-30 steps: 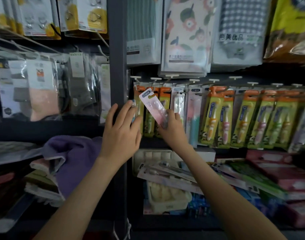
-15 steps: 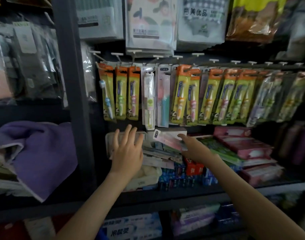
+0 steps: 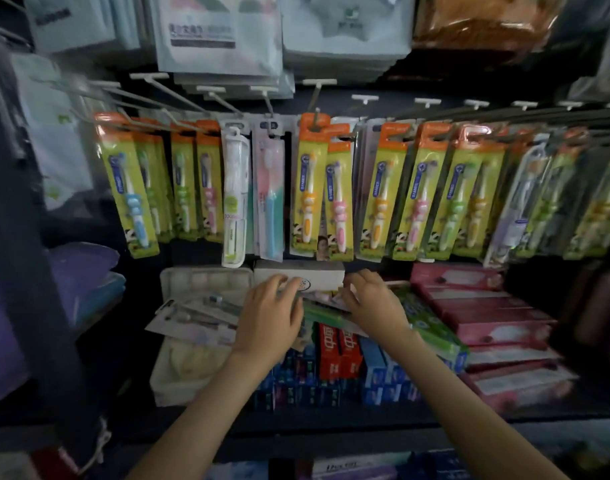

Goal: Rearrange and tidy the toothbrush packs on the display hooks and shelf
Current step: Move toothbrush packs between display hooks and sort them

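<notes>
Toothbrush packs (image 3: 310, 188) hang orderly above my hands, but one pink pack (image 3: 322, 298) lies between my left hand (image 3: 272, 317) and right hand (image 3: 372, 303), both bent over it, grip unclear in the blur, and loose packs (image 3: 192, 313) beyond my left probably await sorting.

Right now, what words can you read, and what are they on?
"中华", likely: red toothpaste boxes on the shelf.
"Dex…", rest blurred: white box lowest down.
Blue strips on orange-and-green hanging toothbrush packs: too blurred.
Dark band on white hanging packet: too blurred.
</notes>
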A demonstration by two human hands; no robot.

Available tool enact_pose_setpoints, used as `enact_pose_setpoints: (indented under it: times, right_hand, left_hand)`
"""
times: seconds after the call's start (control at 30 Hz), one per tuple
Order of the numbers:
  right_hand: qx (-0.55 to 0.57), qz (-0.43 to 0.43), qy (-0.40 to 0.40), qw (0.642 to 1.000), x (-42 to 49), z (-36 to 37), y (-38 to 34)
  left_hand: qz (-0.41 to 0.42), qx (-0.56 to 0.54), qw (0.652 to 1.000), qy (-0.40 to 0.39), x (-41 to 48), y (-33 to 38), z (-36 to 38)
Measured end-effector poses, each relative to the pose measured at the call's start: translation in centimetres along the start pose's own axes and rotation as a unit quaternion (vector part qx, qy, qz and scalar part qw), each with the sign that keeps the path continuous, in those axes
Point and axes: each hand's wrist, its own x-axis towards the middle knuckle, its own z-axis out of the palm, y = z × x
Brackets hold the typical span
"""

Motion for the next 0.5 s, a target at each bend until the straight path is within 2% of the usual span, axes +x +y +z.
enact_pose_setpoints:
  times: [0.07, 0.17, 0.23, 0.37, 0.5]
  right_hand:
    - [0.024, -0.024, 0.134, 0.990, 1.0, -1.2, -1.4]
    - [0.074, 0.005, 0.241, 0.968, 4.2, -3.0, -3.7]
    - [0.100, 0.053, 0.244, 0.963, 6.7, -3.6, -4.7]
    - [0.143, 0.139, 0.188, 0.962, 10.0, -4.3, -5.4]
    - [0.169, 0.142, 0.173, 0.960, 10.1, -5.0, -4.8]
  left_hand:
    - [-0.009, -0.013, 0.998, 0.068, 1.7, 0.7, -0.6]
    - [-0.041, -0.031, 0.992, 0.111, 4.5, 1.2, -2.0]
    - [-0.080, -0.040, 0.992, 0.094, 6.6, 1.6, -3.0]
    - [-0.131, -0.016, 0.988, 0.077, 10.9, 2.1, -3.9]
    - [-0.139, -0.018, 0.988, 0.065, 13.2, 2.4, -4.0]
